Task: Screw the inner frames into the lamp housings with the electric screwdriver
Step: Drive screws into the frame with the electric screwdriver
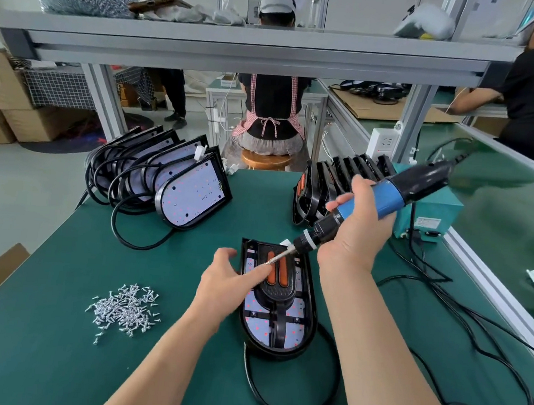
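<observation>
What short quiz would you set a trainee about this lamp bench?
1. True or false: the left hand holds the electric screwdriver.
2. Where does the loose pile of screws lie? A) on the green mat, left of the lamp housing; B) in a red bowl; C) inside the lamp housing.
3. How many orange strips show on the inner frame in that housing?
Key: 1 false, the right hand grips it; 2 A; 3 two.
</observation>
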A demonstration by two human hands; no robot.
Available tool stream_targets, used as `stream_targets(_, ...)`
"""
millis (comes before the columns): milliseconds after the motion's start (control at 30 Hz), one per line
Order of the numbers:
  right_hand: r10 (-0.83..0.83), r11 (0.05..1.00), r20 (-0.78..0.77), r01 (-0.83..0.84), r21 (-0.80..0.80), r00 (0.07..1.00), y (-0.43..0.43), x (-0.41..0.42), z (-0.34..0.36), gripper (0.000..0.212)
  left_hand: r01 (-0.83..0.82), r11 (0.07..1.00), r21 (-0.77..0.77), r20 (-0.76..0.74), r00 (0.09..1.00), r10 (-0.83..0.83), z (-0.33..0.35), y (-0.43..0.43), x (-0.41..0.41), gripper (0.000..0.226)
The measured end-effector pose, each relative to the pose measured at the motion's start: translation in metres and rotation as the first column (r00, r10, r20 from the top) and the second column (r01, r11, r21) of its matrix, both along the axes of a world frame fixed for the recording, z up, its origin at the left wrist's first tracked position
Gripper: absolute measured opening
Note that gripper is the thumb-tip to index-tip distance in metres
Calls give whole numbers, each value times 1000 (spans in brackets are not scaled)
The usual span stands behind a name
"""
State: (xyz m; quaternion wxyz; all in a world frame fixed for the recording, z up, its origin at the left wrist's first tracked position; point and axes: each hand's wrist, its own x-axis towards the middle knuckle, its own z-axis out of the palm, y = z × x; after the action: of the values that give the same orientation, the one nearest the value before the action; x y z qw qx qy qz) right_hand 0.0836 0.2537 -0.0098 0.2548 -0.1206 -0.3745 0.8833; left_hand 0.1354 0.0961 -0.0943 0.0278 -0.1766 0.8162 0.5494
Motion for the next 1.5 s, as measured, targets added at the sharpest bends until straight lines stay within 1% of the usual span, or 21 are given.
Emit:
stream_targets(67,-3,999,-44,5,46,999,-7,-9,3,26,34,998,56,17,999,-35,1,0,-7,88)
stream_targets(133,-4,995,-71,11,104,997,-15,-18,4,25,66,988,142,31,997,-71,-2,-1,-10,78)
stream_targets(267,50,977,-109,-26,211,993,-32,-35,4,19,70,982,174,6,997,-72,-8,-2,-13,67)
stream_targets(400,113,951,-110,-75,299,988,-46,-46,2,20,65,977,203,-2,998,-66,-12,-3,-15,64)
stream_targets(533,157,932,-105,-113,343,982,-56,-50,1,20,65,977,203,-8,998,-65,-12,-4,-17,64)
stream_targets(833,176,900,-96,-121,418,980,-66,-47,-4,24,67,977,204,-16,998,-65,-10,-4,-16,63)
stream_targets(1067,201,880,-97,-136,455,975,-71,-47,-5,21,78,973,215,-17,997,-76,-11,-4,-16,63)
stream_targets(1367,253,830,-149,-135,542,956,-77,-42,-5,20,70,972,224,-18,998,-68,-14,-5,-18,55)
stream_targets(1500,267,809,-165,-128,573,950,-81,-42,-5,27,60,974,218,-23,998,-56,-14,-4,-21,47)
